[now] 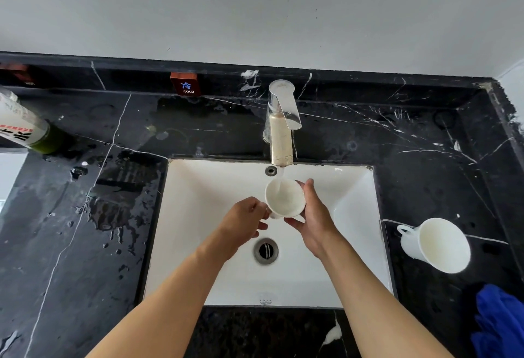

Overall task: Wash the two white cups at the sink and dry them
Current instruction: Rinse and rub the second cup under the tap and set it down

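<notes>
Step in hand: rinsing cup no. 1. Both hands hold one white cup over the sink, mouth tipped up toward the faucet, w/ the water stream running straight into it. Left hand is at the cup's lower left side, fingers curled closed around what looks like the handle/base area; the handle itself is hidden, so can't confirm. Right hand cradles the right side and underside, fingers wrapped along the wall, thumb near the rim. Both are gripping the cup, neither is loose.

The second white cup lies tipped on its side on the black counter to the right of the sink, handle pointing left, well apart from the hands. Can't tell if it's been washed yet. A blue cloth sits bunched at the counter's near right corner, just below that cup, prob. the drying cloth. A bottle is at far left; a red COLD tag sits on the back ledge. Counter left of the sink is wet w/ puddles.

Progress, as I judge it: early to mid. One cup under water, drying not begun.

Next move calls for: swirl and tip the water out toward the drain, keep a firm grip since wet ceramic is slippery, then either reach right for the cloth or set this cup down and swap for the other. Faucet is running, so needs shutting off before drying.
</notes>
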